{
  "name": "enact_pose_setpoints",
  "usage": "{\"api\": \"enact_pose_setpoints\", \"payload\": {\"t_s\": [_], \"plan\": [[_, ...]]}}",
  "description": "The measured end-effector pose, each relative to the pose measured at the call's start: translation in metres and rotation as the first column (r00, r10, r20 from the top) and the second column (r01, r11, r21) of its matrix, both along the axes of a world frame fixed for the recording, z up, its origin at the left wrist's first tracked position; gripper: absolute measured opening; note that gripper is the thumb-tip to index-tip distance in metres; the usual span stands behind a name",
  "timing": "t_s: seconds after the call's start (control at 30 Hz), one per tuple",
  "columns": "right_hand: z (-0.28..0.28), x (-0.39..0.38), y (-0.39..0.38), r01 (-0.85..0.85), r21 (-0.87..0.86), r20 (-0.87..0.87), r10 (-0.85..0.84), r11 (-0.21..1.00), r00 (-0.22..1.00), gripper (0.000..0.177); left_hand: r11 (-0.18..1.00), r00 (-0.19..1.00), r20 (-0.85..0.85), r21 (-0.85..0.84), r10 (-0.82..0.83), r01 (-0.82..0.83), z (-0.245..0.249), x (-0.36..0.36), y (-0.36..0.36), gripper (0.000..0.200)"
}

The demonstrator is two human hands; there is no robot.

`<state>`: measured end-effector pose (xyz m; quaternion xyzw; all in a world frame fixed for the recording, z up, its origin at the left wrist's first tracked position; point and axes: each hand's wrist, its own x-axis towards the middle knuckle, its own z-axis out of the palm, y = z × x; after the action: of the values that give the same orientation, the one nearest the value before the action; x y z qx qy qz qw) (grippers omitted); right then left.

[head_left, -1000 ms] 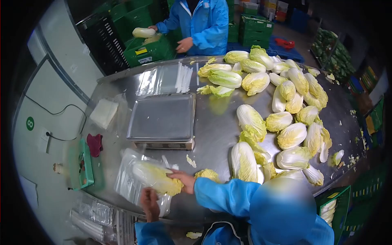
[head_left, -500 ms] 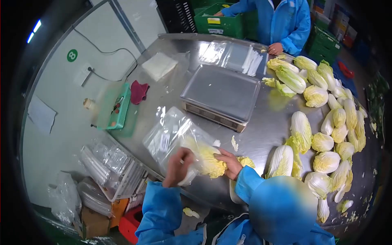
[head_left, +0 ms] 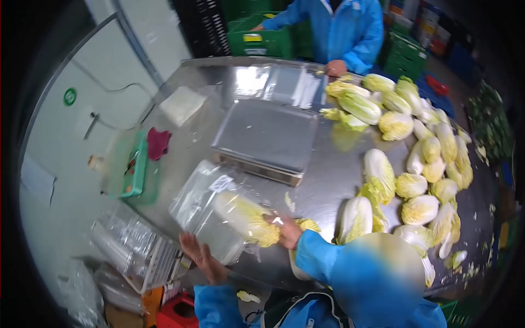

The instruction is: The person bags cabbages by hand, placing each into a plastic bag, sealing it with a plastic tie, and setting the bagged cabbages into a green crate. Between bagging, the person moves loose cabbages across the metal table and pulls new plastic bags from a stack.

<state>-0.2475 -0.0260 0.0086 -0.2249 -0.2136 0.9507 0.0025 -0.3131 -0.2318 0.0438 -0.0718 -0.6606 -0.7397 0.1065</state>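
Note:
A napa cabbage (head_left: 242,214) lies inside a clear plastic bag on the metal table, its yellow leafy end toward me. My right hand (head_left: 285,230) grips that leafy end through or at the edge of the bag; some fingertips are hidden. Left of the bag, my left hand (head_left: 203,258) is open with fingers spread, holding nothing. More flat clear bags (head_left: 191,191) are stacked beneath the bagged cabbage. Close to my right sleeve lies another napa cabbage (head_left: 307,224), partly hidden by my arm.
Behind the bags stands a scale (head_left: 266,134) with a flat metal top. Several napa cabbages (head_left: 420,210) cover the right of the table (head_left: 326,175). A green basket (head_left: 135,172) and a dark red cloth (head_left: 158,143) sit left. Across the table, a person in blue (head_left: 347,33) stands beside a green crate (head_left: 257,41).
My left hand has let go and moved down and left, its fingers spreading. The cabbage now lies further inside the bag. The whole view has shifted, so the table appears further left.

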Motion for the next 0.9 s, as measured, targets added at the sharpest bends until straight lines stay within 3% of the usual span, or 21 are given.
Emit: {"api": "enact_pose_setpoints", "payload": {"t_s": [0.03,0.07,0.1,0.17,0.23,0.27,0.3,0.37,0.43,0.5,0.57,0.6,0.63,0.67,0.7,0.73,0.77,0.8,0.83,0.87,0.9], "plan": [[0.0,-0.002,-0.003,-0.03,-0.086,-0.004,0.03,0.996,1.0,0.047,0.999,0.999,0.009,0.005,-0.035,0.035,-0.007,0.013,0.002,0.057],[0.006,-0.004,-0.009,-0.004,-0.08,0.0,0.004,0.997,1.0,0.047,0.929,0.906,0.347,0.351,-0.243,0.115,-0.011,0.027,0.008,0.051],[0.017,-0.007,-0.018,-0.012,-0.072,0.003,0.012,0.997,1.0,0.047,0.757,0.668,0.543,0.651,-0.509,0.047,-0.014,0.036,0.017,0.047],[0.019,-0.013,-0.034,-0.001,-0.071,0.02,0.003,0.997,1.0,0.046,0.713,0.687,0.471,0.694,-0.554,0.099,-0.035,0.051,0.036,0.042],[0.021,-0.023,-0.035,0.099,0.04,-0.032,-0.097,0.994,0.995,0.047,0.657,0.709,0.387,0.74,-0.589,0.142,-0.048,0.068,0.05,0.038],[0.024,-0.026,-0.033,0.084,0.255,0.02,-0.093,0.963,0.996,0.048,0.843,0.755,0.436,0.458,-0.49,0.282,-0.052,0.077,0.051,0.032],[0.01,-0.032,-0.033,0.096,0.257,0.024,-0.106,0.962,0.994,0.048,0.881,0.749,0.478,0.357,-0.458,0.311,-0.041,0.079,0.056,0.025],[-0.031,-0.044,-0.032,0.218,0.727,-0.109,-0.204,0.651,0.973,0.049,0.901,0.74,0.515,0.255,-0.434,0.351,-0.033,0.078,0.05,0.02],[-0.011,-0.032,-0.022,0.187,0.776,-0.021,-0.271,0.603,0.962,0.049,0.765,0.662,0.582,-0.102,-0.472,0.636,-0.048,0.071,0.014,0.021],[-0.015,-0.03,-0.011,0.147,0.815,0.069,-0.346,0.56,0.936,0.049,0.496,0.574,0.47,-0.291,-0.67,0.818,-0.003,0.084,-0.001,0.026],[-0.057,-0.03,-0.008,0.141,0.944,-0.023,-0.364,0.3,0.931,0.051,0.388,0.771,0.249,-0.749,-0.586,0.537,-0.016,0.096,-0.03,0.021],[-0.077,-0.029,-0.013,0.069,0.977,0.0,-0.323,0.204,0.946,0.056,0.382,0.762,0.253,-0.745,-0.596,0.547,-0.008,0.094,-0.024,0.021],[-0.066,-0.02,-0.011,0.069,0.978,0.001,-0.334,0.199,0.943,0.056,0.522,0.739,0.468,-0.524,-0.484,0.673,0.006,0.09,-0.014,0.023],[-0.055,-0.006,-0.012,-0.111,0.983,0.1,-0.081,-0.145,0.992,0.061,0.66,0.632,0.668,-0.274,-0.393,0.699,0.014,0.086,-0.007,0.025],[-0.037,0.009,-0.004,-0.126,0.947,0.191,0.205,-0.294,0.96,0.059,0.656,0.63,0.665,-0.272,-0.401,0.704,0.012,0.082,-0.006,0.025],[-0.012,0.024,0.015,-0.124,0.951,0.256,0.493,-0.284,0.831,0.057,0.628,0.57,0.703,-0.223,-0.427,0.745,0.006,0.079,-0.01,0.027],[0.022,0.036,0.045,-0.203,0.962,0.269,0.73,-0.18,0.628,0.055,0.601,0.506,0.737,-0.17,-0.448,0.781,0.001,0.078,-0.013,0.029],[0.059,0.041,0.089,-0.37,0.927,0.237,0.865,-0.065,0.441,0.054,0.579,0.569,0.695,-0.265,-0.439,0.771,-0.002,0.079,-0.013,0.029],[0.086,0.041,0.139,-0.503,0.864,0.217,0.907,-0.006,0.361,0.052,0.59,0.572,0.694,-0.259,-0.437,0.765,0.002,0.082,-0.007,0.029],[0.107,0.038,0.191,-0.564,0.825,0.26,0.87,0.026,0.42,0.05,0.601,0.626,0.653,-0.313,-0.427,0.736,0.008,0.087,0.0,0.029],[0.072,0.027,0.248,-0.096,0.959,0.244,0.61,-0.265,0.754,0.043,0.611,0.678,0.608,-0.367,-0.413,0.702,0.01,0.092,0.006,0.029]]}}
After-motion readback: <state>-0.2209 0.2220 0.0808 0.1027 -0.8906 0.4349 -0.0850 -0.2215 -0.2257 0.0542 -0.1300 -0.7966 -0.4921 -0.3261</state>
